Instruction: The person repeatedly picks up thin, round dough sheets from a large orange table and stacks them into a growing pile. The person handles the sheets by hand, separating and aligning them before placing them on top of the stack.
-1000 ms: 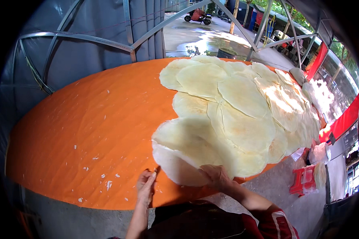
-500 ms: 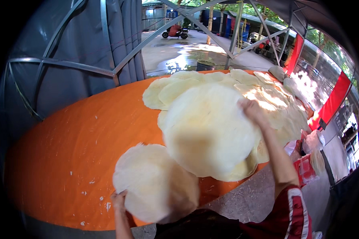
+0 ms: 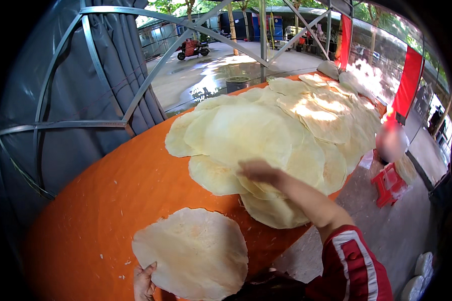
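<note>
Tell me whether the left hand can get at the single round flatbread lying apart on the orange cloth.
Probably yes. The left hand already touches the near edge of the single flatbread, which lies alone on the orange cloth with nothing over it. The right hand is busy on the overlapping flatbreads.

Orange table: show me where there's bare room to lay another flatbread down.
The orange table is bare on the left, between the grey curtain and the overlapping flatbreads, above the single flatbread at the left hand. A narrower bare strip separates that flatbread from the pile. The right half is crowded, where the right hand rests.
</note>
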{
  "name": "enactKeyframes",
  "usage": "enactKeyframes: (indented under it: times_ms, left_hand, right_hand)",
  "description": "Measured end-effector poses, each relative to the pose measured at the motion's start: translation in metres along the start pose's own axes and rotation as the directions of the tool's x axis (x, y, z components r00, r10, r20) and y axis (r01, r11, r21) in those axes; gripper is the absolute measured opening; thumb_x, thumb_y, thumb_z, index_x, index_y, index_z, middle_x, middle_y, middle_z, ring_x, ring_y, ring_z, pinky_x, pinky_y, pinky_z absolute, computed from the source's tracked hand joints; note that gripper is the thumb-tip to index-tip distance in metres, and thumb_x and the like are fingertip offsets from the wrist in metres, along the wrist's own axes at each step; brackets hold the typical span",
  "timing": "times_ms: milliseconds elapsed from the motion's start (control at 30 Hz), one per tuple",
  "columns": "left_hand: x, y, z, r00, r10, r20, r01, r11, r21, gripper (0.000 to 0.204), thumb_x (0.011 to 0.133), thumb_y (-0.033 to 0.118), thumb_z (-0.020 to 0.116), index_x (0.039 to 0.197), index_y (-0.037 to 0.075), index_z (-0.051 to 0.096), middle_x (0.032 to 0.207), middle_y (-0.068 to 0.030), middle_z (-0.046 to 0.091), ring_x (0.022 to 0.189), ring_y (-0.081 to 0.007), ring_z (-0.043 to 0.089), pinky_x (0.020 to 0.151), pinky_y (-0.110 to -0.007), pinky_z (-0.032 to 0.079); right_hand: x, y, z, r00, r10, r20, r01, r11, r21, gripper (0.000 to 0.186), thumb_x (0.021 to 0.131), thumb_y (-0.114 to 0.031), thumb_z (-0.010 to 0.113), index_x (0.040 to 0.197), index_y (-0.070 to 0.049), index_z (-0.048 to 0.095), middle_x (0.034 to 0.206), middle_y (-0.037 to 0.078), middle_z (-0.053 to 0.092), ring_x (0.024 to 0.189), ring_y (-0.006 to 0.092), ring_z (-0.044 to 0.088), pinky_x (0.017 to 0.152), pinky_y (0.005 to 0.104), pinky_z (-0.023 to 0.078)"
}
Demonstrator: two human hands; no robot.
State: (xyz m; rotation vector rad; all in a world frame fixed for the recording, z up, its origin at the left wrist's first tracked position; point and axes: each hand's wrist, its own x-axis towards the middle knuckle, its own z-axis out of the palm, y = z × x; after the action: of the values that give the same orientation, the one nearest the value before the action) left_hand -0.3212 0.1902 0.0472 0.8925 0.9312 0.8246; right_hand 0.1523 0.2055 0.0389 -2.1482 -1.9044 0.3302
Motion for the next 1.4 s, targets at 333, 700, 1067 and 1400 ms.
enactKeyframes:
  times_ms: [333,700,1067,1400]
  left_hand:
    - [0.059,0.100,0.241,0.935,0.105,0.338,-0.191,0.954,0.233,0.032,0.074,-0.005,0.053,0.105,-0.005,0.048,0.090,-0.0114,0.059,0.080,-0.0195,0.060,0.073,-0.031,0.050]
    - [0.115,0.112,0.482,0.751,0.327,0.573,-0.345,0.935,-0.082,0.029,0.078,0.001,0.053,0.106,0.000,0.049,0.092,-0.0094,0.059,0.078,-0.0175,0.061,0.072,-0.030,0.052]
    - [0.318,-0.067,0.245,0.969,-0.025,-0.244,0.066,0.985,0.161,0.013,0.075,0.007,0.054,0.085,-0.002,0.052,0.071,-0.0116,0.054,0.063,-0.0210,0.053,0.051,-0.031,0.046]
    - [0.476,-0.054,0.194,0.931,-0.141,-0.338,-0.013,0.909,-0.416,0.024,0.074,0.013,0.058,0.092,-0.001,0.052,0.076,-0.0104,0.053,0.067,-0.0221,0.051,0.054,-0.031,0.044]
  right_hand:
    - [-0.158,0.089,0.031,0.991,0.085,-0.107,-0.072,0.990,0.119,0.025,0.079,-0.028,0.054,0.088,-0.004,0.055,0.077,0.018,0.058,0.077,0.0365,0.055,0.067,0.0441,0.041]
    - [-0.313,0.232,-0.026,0.869,0.437,-0.231,-0.349,0.873,0.340,0.017,0.080,-0.023,0.052,0.079,-0.006,0.057,0.076,0.016,0.059,0.075,0.0331,0.056,0.065,0.0395,0.043]
    - [-0.372,0.312,0.046,0.733,0.666,0.137,-0.669,0.743,-0.031,0.024,0.074,-0.021,0.058,0.090,-0.002,0.059,0.092,0.020,0.059,0.085,0.0332,0.056,0.073,0.0390,0.044]
    - [-0.464,0.293,0.039,0.446,0.875,0.187,-0.890,0.455,-0.008,0.032,0.080,-0.030,0.048,0.085,-0.002,0.061,0.080,0.022,0.060,0.081,0.0384,0.057,0.069,0.0456,0.045]
